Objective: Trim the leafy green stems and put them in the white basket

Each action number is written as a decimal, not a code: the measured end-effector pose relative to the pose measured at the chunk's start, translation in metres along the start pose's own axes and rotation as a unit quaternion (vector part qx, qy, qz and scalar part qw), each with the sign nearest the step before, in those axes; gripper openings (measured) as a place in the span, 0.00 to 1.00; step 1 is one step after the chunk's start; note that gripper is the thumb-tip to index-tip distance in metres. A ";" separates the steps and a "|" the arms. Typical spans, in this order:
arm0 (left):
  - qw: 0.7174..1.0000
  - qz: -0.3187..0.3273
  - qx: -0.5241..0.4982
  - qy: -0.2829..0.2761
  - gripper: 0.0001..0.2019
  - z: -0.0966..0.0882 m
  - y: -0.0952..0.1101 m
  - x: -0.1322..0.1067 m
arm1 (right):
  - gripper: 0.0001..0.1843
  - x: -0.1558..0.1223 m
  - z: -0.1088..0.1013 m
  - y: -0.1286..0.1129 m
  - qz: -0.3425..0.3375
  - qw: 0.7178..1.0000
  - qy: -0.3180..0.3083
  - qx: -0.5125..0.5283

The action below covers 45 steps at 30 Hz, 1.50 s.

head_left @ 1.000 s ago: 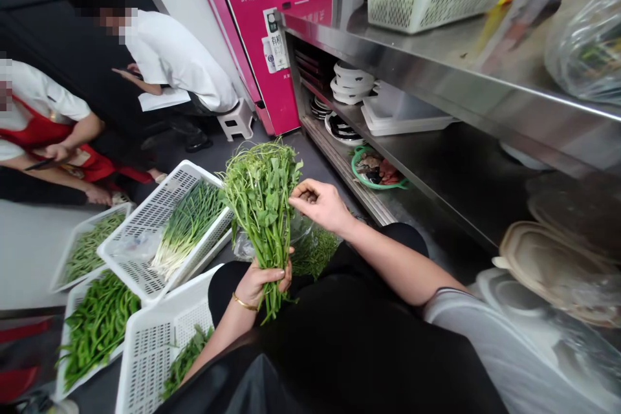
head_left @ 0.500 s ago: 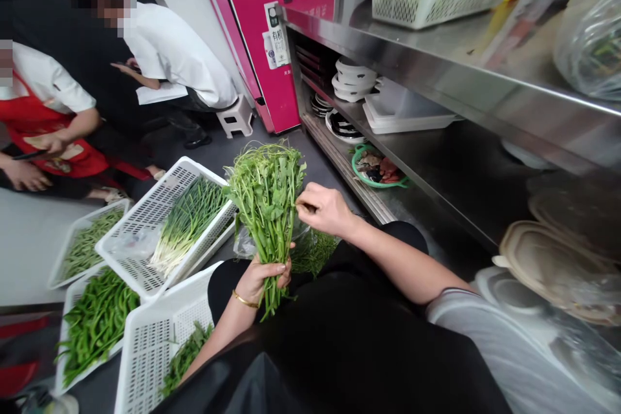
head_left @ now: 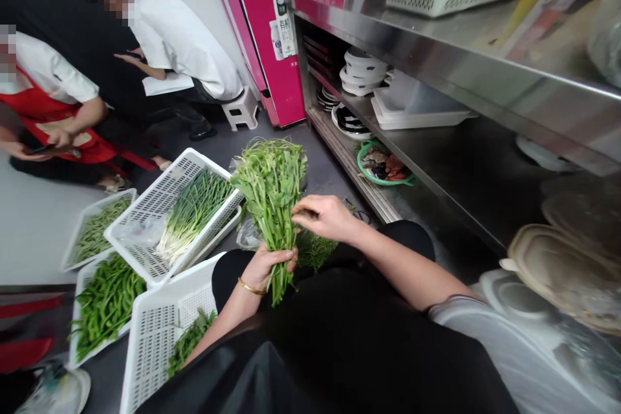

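My left hand (head_left: 269,265) is wrapped round the lower stems of a bunch of pea shoots (head_left: 272,187), holding it upright over my lap with the leaves and thin tendrils on top. At the bunch's right side is my right hand (head_left: 325,217), its fingers bent and thumb drawn in, the fingertips at the stems. Whatever lies between those fingertips is too small to make out. Below the hands, loose thin green shoots (head_left: 315,251) lie beside clear plastic (head_left: 248,233). A white basket (head_left: 145,343) with some leafy greens (head_left: 191,343) stands by my left forearm.
Left are crates of spring onions (head_left: 194,210), green peppers (head_left: 107,304) and green beans (head_left: 97,233). A steel shelf (head_left: 436,55) on the right bears bowls (head_left: 361,71), lids and a green basket (head_left: 363,165). Two people (head_left: 184,39) sit at the back left, one in a red apron (head_left: 58,132).
My right hand has lowered slightly along the bunch's right side, its fingers now less curled. My left hand keeps its hold on the stems. The view has shifted a little.
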<state>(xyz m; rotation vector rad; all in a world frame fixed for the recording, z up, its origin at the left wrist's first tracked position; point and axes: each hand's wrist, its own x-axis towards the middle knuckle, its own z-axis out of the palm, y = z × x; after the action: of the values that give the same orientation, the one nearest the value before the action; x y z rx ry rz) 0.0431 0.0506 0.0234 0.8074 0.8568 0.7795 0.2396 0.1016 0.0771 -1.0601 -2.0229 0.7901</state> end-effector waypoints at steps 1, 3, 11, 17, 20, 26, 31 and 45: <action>1.000 -0.002 0.023 0.004 0.08 0.001 0.000 0.000 | 0.13 0.003 0.008 -0.004 0.008 0.999 0.001 -0.033; 0.998 0.001 0.057 0.007 0.08 0.003 0.000 -0.002 | 0.10 0.007 0.017 -0.005 0.041 0.996 -0.003 -0.085; 1.000 0.001 0.000 -0.017 0.10 -0.001 -0.008 -0.010 | 0.07 -0.001 0.004 0.000 0.048 0.998 0.034 0.015; 0.999 0.011 0.013 -0.028 0.10 -0.002 -0.009 -0.010 | 0.11 0.019 0.022 -0.005 0.099 0.990 -0.005 0.099; 0.997 0.010 -0.054 -0.054 0.15 -0.004 -0.008 -0.014 | 0.16 0.016 0.023 0.008 0.146 0.956 -0.013 0.252; 0.997 0.008 -0.075 -0.016 0.13 -0.011 -0.013 -0.011 | 0.17 0.002 -0.004 0.023 0.200 0.876 0.107 0.426; 0.998 0.009 0.014 0.052 0.10 -0.017 -0.016 -0.006 | 0.19 -0.020 -0.045 0.024 0.162 0.848 0.158 0.479; 0.982 0.046 0.120 0.140 0.06 -0.023 -0.016 0.003 | 0.21 -0.054 -0.045 0.033 0.114 0.992 -0.051 -0.016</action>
<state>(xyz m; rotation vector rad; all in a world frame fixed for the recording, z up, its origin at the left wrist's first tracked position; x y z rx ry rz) 0.0288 0.0520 -0.0010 0.9694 1.1883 0.8968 0.3120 0.0790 0.0600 -1.3104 -2.0282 0.9482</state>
